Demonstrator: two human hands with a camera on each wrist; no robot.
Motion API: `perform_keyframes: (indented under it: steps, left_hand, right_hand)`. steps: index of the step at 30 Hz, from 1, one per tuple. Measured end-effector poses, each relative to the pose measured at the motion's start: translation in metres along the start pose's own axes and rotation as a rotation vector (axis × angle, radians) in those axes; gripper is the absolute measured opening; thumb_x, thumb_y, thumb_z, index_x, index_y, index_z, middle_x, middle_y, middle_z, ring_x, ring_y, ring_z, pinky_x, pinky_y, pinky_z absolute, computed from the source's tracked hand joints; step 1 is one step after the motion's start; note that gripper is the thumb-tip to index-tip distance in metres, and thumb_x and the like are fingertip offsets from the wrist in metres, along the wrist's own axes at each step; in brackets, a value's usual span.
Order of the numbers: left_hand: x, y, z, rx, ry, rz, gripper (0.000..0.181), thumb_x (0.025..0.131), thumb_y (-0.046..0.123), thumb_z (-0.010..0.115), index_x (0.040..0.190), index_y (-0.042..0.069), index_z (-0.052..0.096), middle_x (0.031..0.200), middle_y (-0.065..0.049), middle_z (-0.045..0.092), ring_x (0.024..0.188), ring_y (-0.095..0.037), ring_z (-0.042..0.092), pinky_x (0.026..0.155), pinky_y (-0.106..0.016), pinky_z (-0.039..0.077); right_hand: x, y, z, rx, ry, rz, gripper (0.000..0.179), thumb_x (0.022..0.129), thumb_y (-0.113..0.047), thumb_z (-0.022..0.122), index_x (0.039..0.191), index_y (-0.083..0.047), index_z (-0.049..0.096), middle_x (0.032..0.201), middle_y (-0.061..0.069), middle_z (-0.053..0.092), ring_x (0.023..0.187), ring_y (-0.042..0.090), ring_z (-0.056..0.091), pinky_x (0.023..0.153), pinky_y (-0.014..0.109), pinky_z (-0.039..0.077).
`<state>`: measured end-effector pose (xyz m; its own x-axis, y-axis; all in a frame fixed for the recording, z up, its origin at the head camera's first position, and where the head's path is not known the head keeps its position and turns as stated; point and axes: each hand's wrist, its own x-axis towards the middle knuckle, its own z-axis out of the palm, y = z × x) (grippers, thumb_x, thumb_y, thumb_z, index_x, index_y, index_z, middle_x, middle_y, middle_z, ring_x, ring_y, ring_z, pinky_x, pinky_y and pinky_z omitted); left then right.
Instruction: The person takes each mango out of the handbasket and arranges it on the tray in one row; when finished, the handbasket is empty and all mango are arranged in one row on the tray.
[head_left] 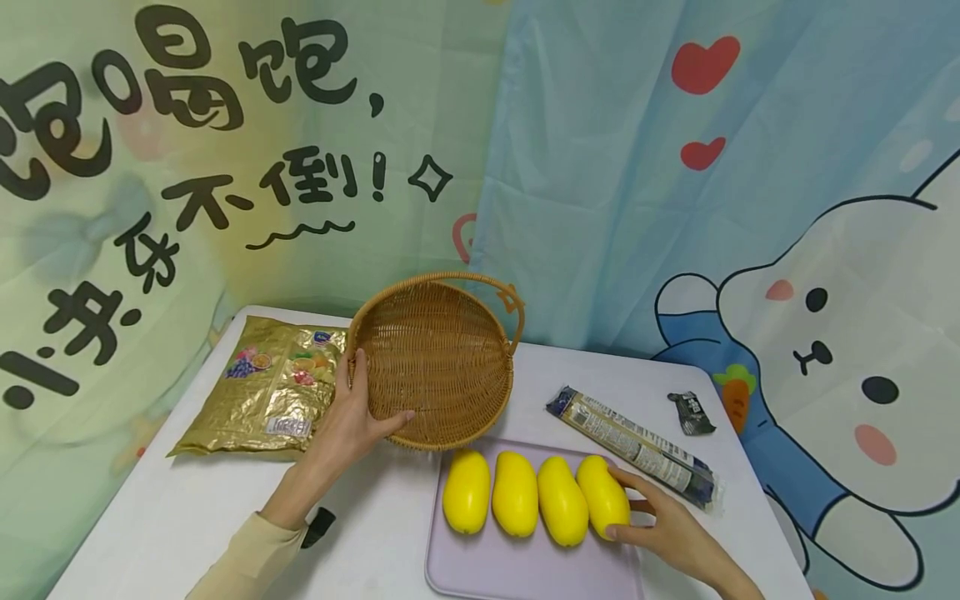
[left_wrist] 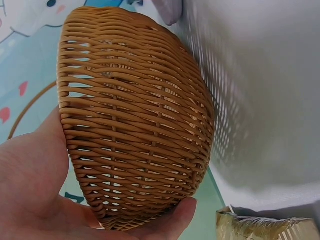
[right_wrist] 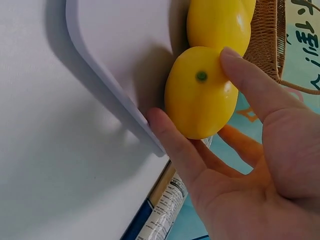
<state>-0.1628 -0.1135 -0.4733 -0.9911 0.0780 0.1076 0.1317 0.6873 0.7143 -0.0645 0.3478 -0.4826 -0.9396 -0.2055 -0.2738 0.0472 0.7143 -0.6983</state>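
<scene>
My left hand (head_left: 356,417) grips the left rim of a round brown wicker basket (head_left: 438,367), its thumb inside and its other fingers behind the weave. The basket is tilted with its opening toward me. In the left wrist view the woven outside (left_wrist: 135,115) fills the middle. Several smooth yellow oblong fruits lie in a row on a pale purple tray (head_left: 517,575). Around the rightmost yellow fruit (head_left: 602,497), my right hand (head_left: 667,525) has its thumb and fingers. The right wrist view shows the thumb on that fruit (right_wrist: 200,110), near its green stem spot.
A large gold foil bag (head_left: 262,392) lies on the white table at the left, beside the basket. Right of the tray is a long wrapped packet (head_left: 637,446), with a small dark packet (head_left: 692,414) farther right. A printed curtain (head_left: 585,183) hangs behind the table.
</scene>
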Motion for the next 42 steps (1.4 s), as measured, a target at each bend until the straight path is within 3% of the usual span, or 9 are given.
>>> perform_keyframes:
  steps: [3,10,18,27,33,37,39,42]
  left_hand:
    - [0.002,0.0,0.0,-0.005,0.0,0.002,0.125,0.082,0.046,0.084,0.162,-0.002,0.0,0.166,-0.027,-0.008,0.067,-0.027,0.063,0.05,-0.026,0.048]
    - [0.003,-0.001,-0.001,-0.002,-0.004,-0.005,0.124,0.082,0.047,0.083,0.162,-0.001,0.001,0.166,-0.03,-0.006,0.08,-0.039,0.067,0.051,-0.027,0.049]
    - [0.006,-0.001,-0.001,-0.035,-0.008,-0.013,0.122,0.083,0.048,0.082,0.163,0.005,0.0,0.166,-0.029,-0.006,0.097,-0.048,0.066,0.056,-0.03,0.053]
    - [0.01,-0.002,-0.003,-0.055,-0.032,-0.059,0.116,0.088,0.055,0.074,0.164,0.012,-0.003,0.165,-0.032,-0.007,0.118,-0.059,0.057,0.076,-0.049,0.061]
    - [0.01,-0.004,-0.006,-0.055,-0.035,-0.078,0.112,0.092,0.061,0.066,0.164,0.012,-0.004,0.164,-0.034,-0.009,0.131,-0.062,0.044,0.092,-0.063,0.054]
    - [0.01,-0.003,-0.008,-0.066,-0.027,-0.068,0.11,0.093,0.065,0.06,0.164,0.012,-0.004,0.166,-0.031,-0.01,0.133,-0.061,0.042,0.097,-0.065,0.05]
    - [0.01,-0.003,-0.01,-0.069,-0.019,-0.058,0.109,0.093,0.066,0.06,0.164,0.013,-0.004,0.166,-0.03,-0.011,0.132,-0.06,0.045,0.095,-0.063,0.052]
    - [0.007,0.0,-0.012,-0.06,-0.004,-0.043,0.109,0.093,0.066,0.06,0.164,0.013,-0.003,0.166,-0.03,-0.013,0.121,-0.06,0.054,0.078,-0.053,0.059]
  right_hand:
    - [0.0,-0.002,0.0,-0.002,0.001,0.009,0.085,0.083,-0.037,0.084,0.153,-0.012,0.043,0.157,0.021,0.042,0.133,0.041,0.051,0.099,0.045,0.055]
    - [-0.002,-0.004,0.002,-0.014,0.007,0.047,0.086,0.081,-0.035,0.085,0.152,-0.009,0.044,0.153,0.027,0.043,0.117,0.038,0.061,0.081,0.035,0.061]
    - [-0.003,-0.006,0.004,-0.029,0.035,0.093,0.089,0.079,-0.038,0.087,0.152,-0.01,0.045,0.149,0.025,0.049,0.116,0.034,0.061,0.081,0.033,0.06]
    - [-0.002,-0.007,0.003,-0.053,0.043,0.125,0.09,0.077,-0.039,0.087,0.151,-0.01,0.045,0.146,0.022,0.052,0.114,0.031,0.06,0.081,0.034,0.06]
    - [-0.001,-0.008,0.002,-0.068,0.03,0.112,0.089,0.079,-0.039,0.087,0.151,-0.009,0.045,0.144,0.023,0.053,0.112,0.03,0.061,0.08,0.034,0.059]
    - [0.0,-0.009,0.0,-0.073,0.032,0.109,0.089,0.079,-0.04,0.087,0.151,-0.009,0.045,0.144,0.023,0.053,0.111,0.03,0.061,0.081,0.037,0.06]
    - [0.001,-0.009,-0.001,-0.07,0.04,0.113,0.089,0.078,-0.039,0.087,0.151,-0.01,0.045,0.144,0.023,0.053,0.112,0.031,0.061,0.081,0.039,0.06]
    - [0.001,-0.012,-0.005,-0.083,0.048,0.124,0.089,0.08,-0.041,0.086,0.151,-0.01,0.044,0.145,0.023,0.053,0.116,0.034,0.06,0.083,0.04,0.06]
